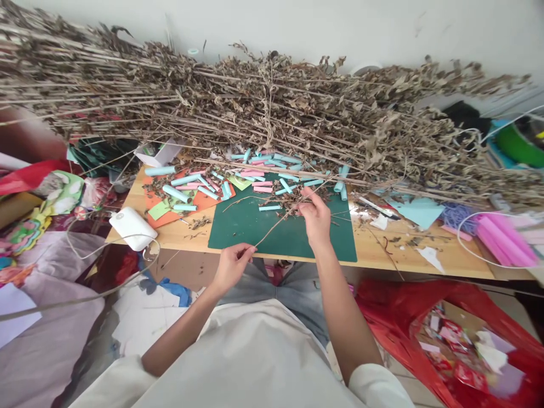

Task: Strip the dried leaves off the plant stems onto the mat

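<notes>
My left hand (233, 265) pinches the thin lower end of a dried plant stem (275, 224) at the table's front edge. The stem slants up and to the right over the green cutting mat (242, 229). Toward its leafy upper part, my right hand (315, 217) has its thumb and fingers closed on the dry leaves and stem. Several blue paper tubes (270, 208) and pink paper tubes (262, 189) lie on the mat just behind the hands, among leaf crumbs. The exact grip of the right fingertips is partly hidden.
A long heap of dried plants (255, 107) covers the back of the table (408, 249). A white power bank (133, 228) with a cable lies at the left edge. At the lower right hangs a red plastic bag (382, 306) holding scraps. A pink roll (505, 238) lies far right.
</notes>
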`<action>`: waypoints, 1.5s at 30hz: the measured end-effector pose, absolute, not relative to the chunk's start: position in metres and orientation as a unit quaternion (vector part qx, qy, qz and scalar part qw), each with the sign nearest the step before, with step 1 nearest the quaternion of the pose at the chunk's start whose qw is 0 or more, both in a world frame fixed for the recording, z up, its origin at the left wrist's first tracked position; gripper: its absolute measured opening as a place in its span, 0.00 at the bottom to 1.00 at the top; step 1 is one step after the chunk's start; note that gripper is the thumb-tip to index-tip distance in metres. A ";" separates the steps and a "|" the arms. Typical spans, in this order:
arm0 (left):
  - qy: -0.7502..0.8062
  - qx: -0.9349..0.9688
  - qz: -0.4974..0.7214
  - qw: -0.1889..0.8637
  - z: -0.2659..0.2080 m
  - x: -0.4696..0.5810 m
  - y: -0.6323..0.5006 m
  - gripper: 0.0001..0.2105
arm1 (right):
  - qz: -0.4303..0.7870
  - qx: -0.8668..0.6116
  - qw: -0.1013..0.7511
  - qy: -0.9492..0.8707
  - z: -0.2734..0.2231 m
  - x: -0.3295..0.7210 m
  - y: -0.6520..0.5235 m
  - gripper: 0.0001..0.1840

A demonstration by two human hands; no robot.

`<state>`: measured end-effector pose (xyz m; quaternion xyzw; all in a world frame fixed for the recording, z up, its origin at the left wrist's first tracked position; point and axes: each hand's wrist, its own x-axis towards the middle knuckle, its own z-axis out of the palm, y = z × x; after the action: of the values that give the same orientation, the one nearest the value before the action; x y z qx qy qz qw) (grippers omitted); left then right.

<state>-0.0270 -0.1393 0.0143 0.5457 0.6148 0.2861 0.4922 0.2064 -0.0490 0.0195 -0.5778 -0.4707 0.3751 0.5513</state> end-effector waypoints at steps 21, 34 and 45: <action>0.569 0.598 0.256 0.503 0.005 -0.044 -0.153 0.17 | 0.505 -0.520 0.580 -0.370 0.017 0.204 -0.073 0.13; 0.602 0.571 0.294 0.475 -0.009 -0.043 -0.161 0.18 | 0.142 -0.636 0.536 -0.536 0.001 0.214 -0.067 0.17; 0.603 0.575 0.279 0.477 -0.007 -0.049 -0.167 0.19 | 0.056 -0.669 0.493 -0.553 0.010 0.226 -0.058 0.15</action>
<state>-0.0490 -0.1672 -0.0074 0.5746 0.6033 0.2794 0.4772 0.2258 -0.0582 0.0100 -0.6694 -0.5531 0.0561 0.4928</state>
